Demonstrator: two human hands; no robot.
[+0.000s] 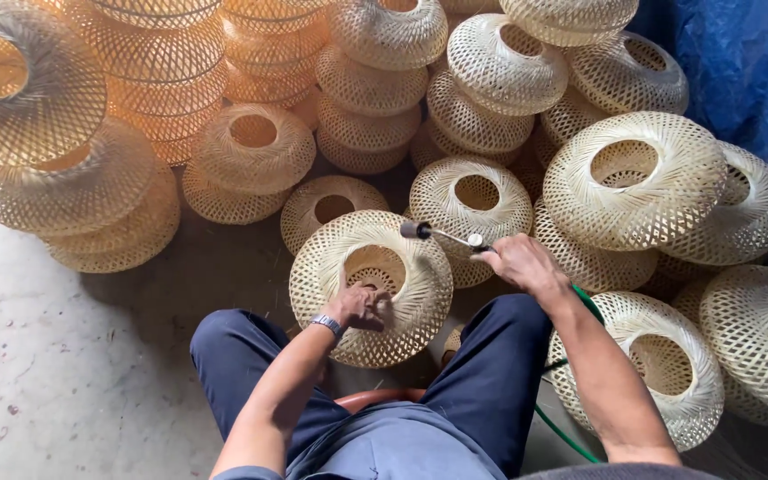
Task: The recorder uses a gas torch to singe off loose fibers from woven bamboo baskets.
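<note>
Woven shade (371, 286) betw. knees, torch (442, 235) above it, shade stacks (375, 89) behind & right.

Bare concrete floor (55, 356) lies open on the near left, the widest way through. Far and right, stacked woven shades (268, 53) crowd wall to wall, touching one another. The held shade (371, 284) fills the gap between the knees. A green hose (566, 436) crosses the near right beside another shade (660, 364).
</note>
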